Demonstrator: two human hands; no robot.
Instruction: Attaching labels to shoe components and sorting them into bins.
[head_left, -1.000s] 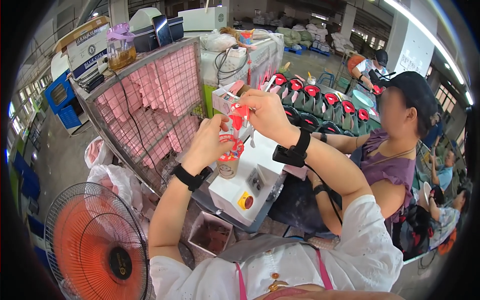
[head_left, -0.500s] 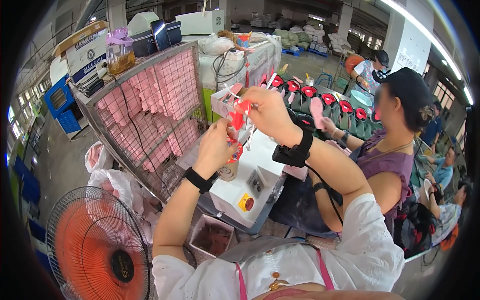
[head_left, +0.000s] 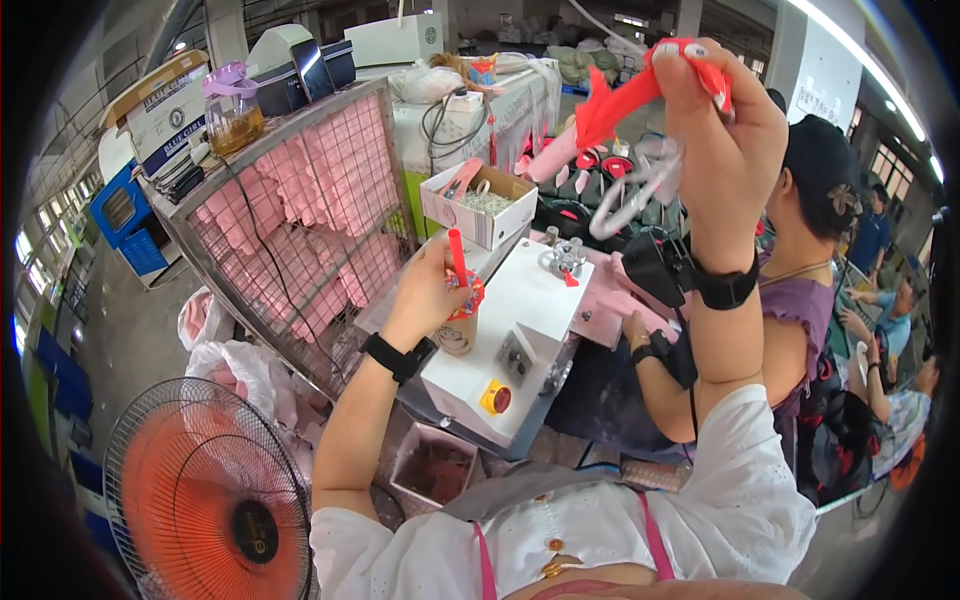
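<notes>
My left hand [head_left: 428,298] is closed at the top of a tan drink cup [head_left: 457,336] with a patterned red lid rim, its thumb beside a red straw [head_left: 457,255] that stands up out of it. The cup is beside a white machine [head_left: 490,350]. Raised high at the right, my right hand [head_left: 725,125] pinches a floppy red fish-like piece [head_left: 625,105] with a cartoon eye, its tail end pointing down and left. A clear plastic loop [head_left: 640,190] dangles below that hand, blurred.
An open carton [head_left: 480,205] stands behind the machine. At left are a wire cage [head_left: 300,190] of pink insoles and an orange fan [head_left: 205,500]. A scrap box [head_left: 433,465] sits near my lap. A co-worker in purple [head_left: 790,320] sits close at right, handling pink insoles.
My right hand has lifted away from the cup, up and to the right, with the red fish-like piece. The straw now shows upright in the cup; my left hand has stayed there.
</notes>
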